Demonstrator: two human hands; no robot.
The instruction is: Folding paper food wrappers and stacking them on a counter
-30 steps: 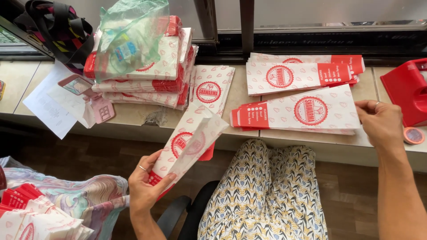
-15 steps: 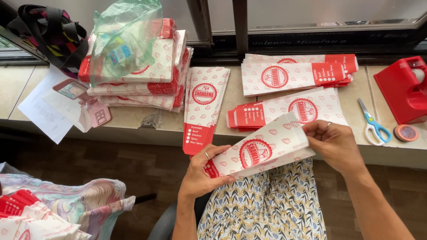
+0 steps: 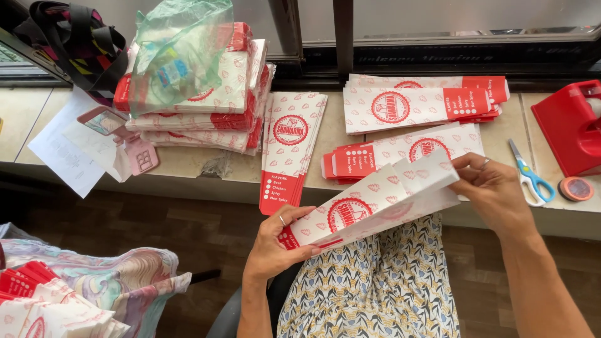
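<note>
Left hand (image 3: pixel 272 241) pinching red bottom of paper sleeve bag (image 3: pixel 375 200), right hand (image 3: pixel 494 188) gripping open mouth (frame centre); I'd keep edges aligned, crease flat.

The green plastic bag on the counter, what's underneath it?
The green bag lies on a tall stack of red-and-white paper bags on the counter. Small items show faintly through the plastic, too blurred to identify. The stack's top bag is mostly covered.
</note>
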